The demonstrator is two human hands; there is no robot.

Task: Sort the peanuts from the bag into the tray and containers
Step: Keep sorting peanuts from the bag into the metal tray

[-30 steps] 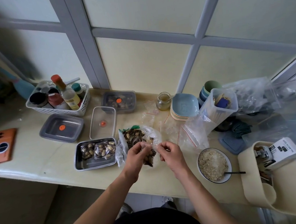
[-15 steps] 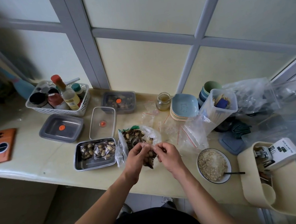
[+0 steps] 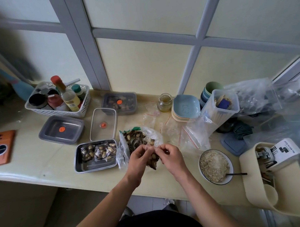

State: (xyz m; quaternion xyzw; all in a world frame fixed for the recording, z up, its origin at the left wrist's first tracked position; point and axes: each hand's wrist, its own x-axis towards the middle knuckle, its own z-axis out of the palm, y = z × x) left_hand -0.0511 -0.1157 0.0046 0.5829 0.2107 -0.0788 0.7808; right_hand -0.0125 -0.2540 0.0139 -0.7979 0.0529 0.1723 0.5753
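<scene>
My left hand [image 3: 140, 158] and my right hand [image 3: 169, 154] meet over the counter, both pinching the top edge of a small zip bag [image 3: 153, 161] of peanuts and seeds that hangs between them. Behind it lies a large open plastic bag [image 3: 138, 137] with mixed peanuts and sunflower seeds. To the left, a steel tray [image 3: 95, 167] holds two small filled bags [image 3: 99, 152]. Further back stand a lidded container [image 3: 119, 102] with nuts, a grey lidded container [image 3: 61, 129] and a clear lid [image 3: 103, 124].
Empty zip bags [image 3: 193, 136] lie right of the big bag. A bowl of grain [image 3: 216, 168] with a spoon sits at the right front. A white basket of bottles [image 3: 58, 102], a glass jar [image 3: 164, 102], stacked dishes [image 3: 185, 108] and an orange phone [image 3: 2, 147] ring the counter.
My hands have drawn closer together along the top of the small bag. Nothing else on the counter has moved.
</scene>
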